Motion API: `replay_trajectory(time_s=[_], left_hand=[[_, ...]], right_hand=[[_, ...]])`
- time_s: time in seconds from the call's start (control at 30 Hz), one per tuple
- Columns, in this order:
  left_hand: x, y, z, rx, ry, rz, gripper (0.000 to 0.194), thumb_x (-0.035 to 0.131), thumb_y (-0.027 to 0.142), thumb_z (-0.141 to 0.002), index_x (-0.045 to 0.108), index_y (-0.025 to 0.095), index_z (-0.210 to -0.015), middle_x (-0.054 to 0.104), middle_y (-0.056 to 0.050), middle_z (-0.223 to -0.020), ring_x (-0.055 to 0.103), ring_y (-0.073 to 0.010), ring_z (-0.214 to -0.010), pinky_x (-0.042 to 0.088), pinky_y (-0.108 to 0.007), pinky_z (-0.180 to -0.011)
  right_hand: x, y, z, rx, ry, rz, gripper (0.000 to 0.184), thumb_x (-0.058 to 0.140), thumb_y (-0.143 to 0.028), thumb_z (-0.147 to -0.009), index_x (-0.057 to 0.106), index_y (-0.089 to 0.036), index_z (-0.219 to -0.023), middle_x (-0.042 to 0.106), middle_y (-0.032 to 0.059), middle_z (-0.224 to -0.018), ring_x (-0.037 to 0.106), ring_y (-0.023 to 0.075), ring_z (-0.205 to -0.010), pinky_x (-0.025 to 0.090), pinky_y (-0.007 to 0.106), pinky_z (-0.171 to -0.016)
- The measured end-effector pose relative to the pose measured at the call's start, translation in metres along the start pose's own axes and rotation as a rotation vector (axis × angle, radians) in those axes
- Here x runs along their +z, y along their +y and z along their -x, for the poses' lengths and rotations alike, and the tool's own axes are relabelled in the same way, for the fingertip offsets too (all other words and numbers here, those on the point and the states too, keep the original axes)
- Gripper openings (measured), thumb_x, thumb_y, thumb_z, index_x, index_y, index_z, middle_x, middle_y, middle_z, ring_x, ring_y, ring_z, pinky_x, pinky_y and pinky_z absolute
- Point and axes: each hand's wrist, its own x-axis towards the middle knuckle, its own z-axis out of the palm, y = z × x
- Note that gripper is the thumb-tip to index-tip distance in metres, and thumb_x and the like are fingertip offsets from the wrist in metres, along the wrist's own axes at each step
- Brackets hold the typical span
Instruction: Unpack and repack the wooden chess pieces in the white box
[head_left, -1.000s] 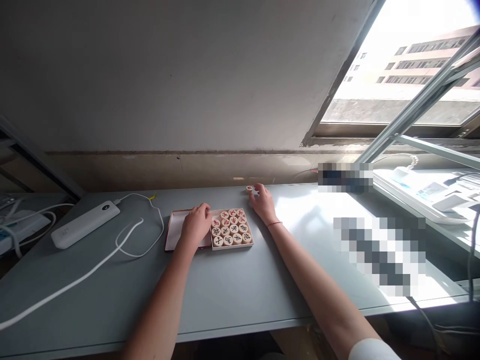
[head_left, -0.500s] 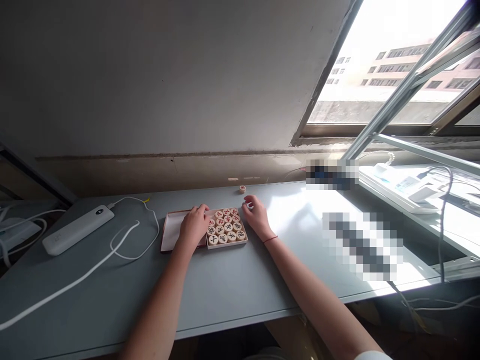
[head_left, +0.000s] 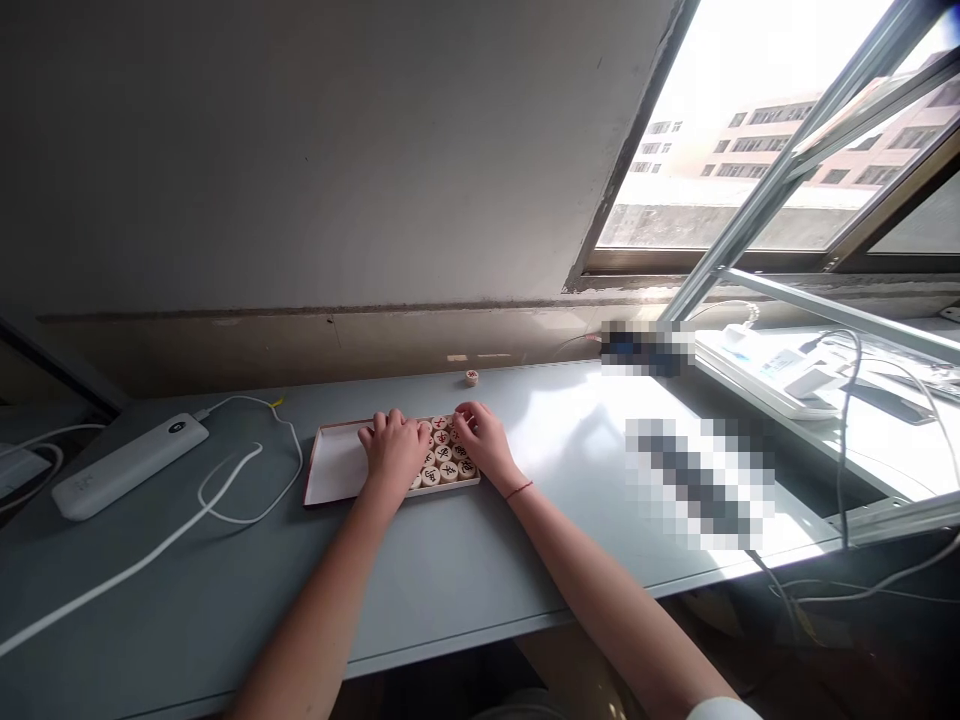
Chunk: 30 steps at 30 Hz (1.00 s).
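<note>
On a grey desk (head_left: 450, 570): left hand (head_left: 394, 445), palm down with fingers slightly spread, across the join between a red-edged, white-lined box half (head_left: 330, 465) and a shallow tray (head_left: 450, 487) packed with round xiangqi pieces (head_left: 448, 471), some marked in red, others in black. Right hand (head_left: 484, 440), red cord bracelet (head_left: 519, 490) at the wrist, at the tray's right side with fingers bent over its far corner; fingertips partly hidden, any pinch on a piece impossible to tell from here. Lone piece (head_left: 472, 377) beyond the tray, near the desk's back edge, apart from both hands. To the left, white power bank (head_left: 130, 466) and white cable (head_left: 135, 573).
</note>
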Motion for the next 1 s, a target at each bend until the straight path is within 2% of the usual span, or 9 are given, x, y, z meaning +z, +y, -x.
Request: replay_trajectory(time_s=[0.17, 0.33, 0.4, 0.47, 0.53, 0.6, 0.77, 0.93, 1.0], left_hand=[[0.001, 0.003, -0.002, 0.003, 0.025, 0.041, 0.040, 0.036, 0.033, -0.094, 0.071, 0.016, -0.086, 0.070, -0.013, -0.091, 0.053, -0.0307, -0.100, 0.035, -0.045, -0.081], [-0.003, 0.003, -0.004, -0.012, 0.015, 0.135, 0.029, 0.042, 0.032, -0.092, 0.067, 0.018, -0.089, 0.072, -0.009, -0.084, 0.058, -0.0299, -0.099, 0.034, -0.044, -0.084], [-0.006, 0.001, -0.005, -0.011, 0.078, 0.199, 0.025, 0.044, 0.033, -0.091, 0.066, 0.019, -0.089, 0.073, -0.008, -0.087, 0.059, -0.0293, -0.098, 0.035, -0.043, -0.085], [-0.010, -0.002, -0.006, 0.000, 0.132, 0.334, 0.023, 0.047, 0.035, -0.090, 0.064, 0.020, -0.090, 0.073, -0.007, -0.091, 0.060, -0.0276, -0.097, 0.038, -0.040, -0.085], [-0.013, -0.005, -0.006, 0.011, 0.113, 0.554, 0.023, 0.048, 0.039, -0.089, 0.063, 0.021, -0.091, 0.072, -0.005, -0.093, 0.062, -0.0246, -0.094, 0.041, -0.036, -0.083], [-0.014, -0.006, -0.006, 0.002, 0.056, 0.778, 0.026, 0.049, 0.044, -0.087, 0.062, 0.021, -0.090, 0.072, -0.005, -0.094, 0.064, -0.0221, -0.091, 0.044, -0.032, -0.080], [-0.008, -0.006, -0.007, -0.058, -0.010, 1.029, 0.032, 0.054, 0.050, -0.083, 0.062, 0.020, -0.088, 0.071, -0.006, -0.095, 0.065, -0.0219, -0.093, 0.047, -0.031, -0.080], [-0.003, -0.011, -0.011, -0.088, 0.110, 1.153, 0.031, 0.060, 0.044, -0.081, 0.061, 0.019, -0.099, 0.070, -0.006, -0.096, 0.066, -0.0196, -0.090, 0.050, -0.031, -0.081], [-0.001, -0.016, -0.014, -0.080, 0.120, 1.187, 0.031, 0.058, 0.041, -0.082, 0.062, 0.020, -0.105, 0.069, -0.005, -0.095, 0.066, -0.0181, -0.086, 0.050, -0.031, -0.081]], right_hand=[[0.001, 0.000, 0.000, 0.012, 0.007, 0.002, 0.020, 0.045, -0.034, -0.085, 0.059, -0.021, -0.086, 0.058, 0.0024, -0.083, 0.054, 0.0144, -0.066, 0.046, 0.030, -0.067], [-0.001, 0.001, -0.001, -0.010, 0.023, 0.024, 0.020, 0.044, -0.033, -0.086, 0.060, -0.021, -0.085, 0.060, 0.0027, -0.083, 0.055, 0.0156, -0.068, 0.047, 0.031, -0.068], [-0.003, -0.003, -0.001, -0.113, 0.056, 0.064, 0.018, 0.047, -0.030, -0.085, 0.061, -0.021, -0.089, 0.063, 0.0050, -0.089, 0.058, 0.0190, -0.080, 0.048, 0.034, -0.076], [-0.006, -0.008, 0.000, -0.282, 0.055, 0.100, 0.018, 0.053, -0.028, -0.082, 0.062, -0.022, -0.097, 0.065, 0.0072, -0.101, 0.058, 0.0226, -0.097, 0.047, 0.038, -0.087], [-0.006, -0.013, 0.001, -0.433, 0.022, 0.100, 0.023, 0.058, -0.027, -0.081, 0.061, -0.023, -0.104, 0.065, 0.0075, -0.109, 0.057, 0.0233, -0.103, 0.046, 0.039, -0.092], [-0.005, -0.017, 0.002, -0.504, 0.005, 0.070, 0.023, 0.057, -0.026, -0.084, 0.060, -0.023, -0.106, 0.066, 0.0070, -0.108, 0.059, 0.0215, -0.100, 0.048, 0.037, -0.090], [-0.004, -0.018, 0.003, -0.523, 0.018, 0.045, 0.021, 0.053, -0.022, -0.086, 0.060, -0.024, -0.105, 0.067, 0.0063, -0.103, 0.062, 0.0191, -0.094, 0.051, 0.033, -0.084], [-0.008, -0.018, 0.001, -0.500, 0.053, 0.074, 0.014, 0.053, -0.020, -0.083, 0.061, -0.023, -0.094, 0.068, 0.0056, -0.096, 0.061, 0.0194, -0.089, 0.049, 0.033, -0.082], [-0.011, -0.015, -0.001, -0.462, 0.049, 0.085, 0.013, 0.053, -0.019, -0.081, 0.061, -0.022, -0.090, 0.067, 0.0050, -0.092, 0.060, 0.0190, -0.085, 0.048, 0.032, -0.080]])
